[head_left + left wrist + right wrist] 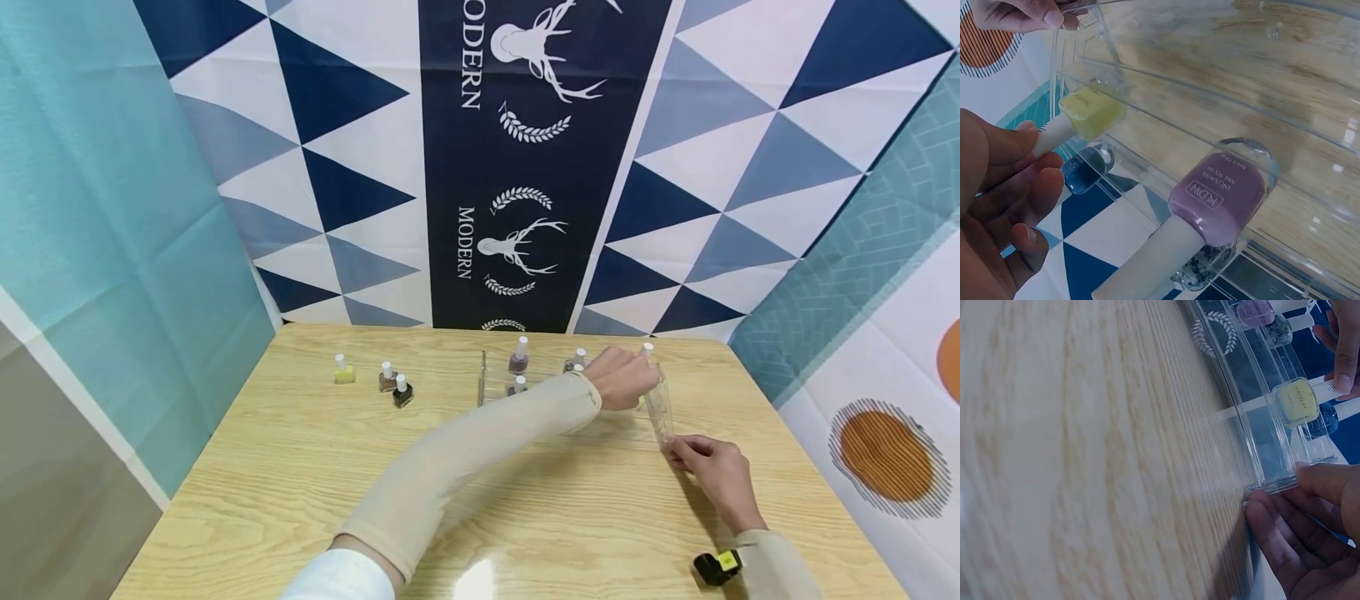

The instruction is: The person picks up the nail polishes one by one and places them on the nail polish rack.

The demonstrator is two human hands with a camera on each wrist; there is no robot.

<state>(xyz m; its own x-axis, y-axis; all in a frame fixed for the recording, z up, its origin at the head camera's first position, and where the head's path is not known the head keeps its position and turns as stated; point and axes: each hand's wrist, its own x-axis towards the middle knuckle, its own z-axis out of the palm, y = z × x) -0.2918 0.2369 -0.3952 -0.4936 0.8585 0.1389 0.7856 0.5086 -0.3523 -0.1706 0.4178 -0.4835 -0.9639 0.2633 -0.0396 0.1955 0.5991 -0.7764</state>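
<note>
My left hand (621, 379) pinches the white cap of a yellow nail polish bottle (1094, 112) at the right part of a clear tiered rack (482, 383). In the right wrist view the yellow bottle sits within the rack's tiers, close to a blue bottle (1321, 424). My right hand (716, 471) holds the rack's right front corner between thumb and fingers. A mauve bottle (1219, 194) and a glittery dark bottle (1207, 265) stand in the rack as well. My left arm hides part of the rack in the head view.
On the table's left side stand another yellow bottle (344, 372), a brown bottle (387, 380) and a black bottle (402, 393). A patterned curtain (360, 167) hangs behind the table (300, 467). A black device with a yellow label (717, 567) sits at my right wrist.
</note>
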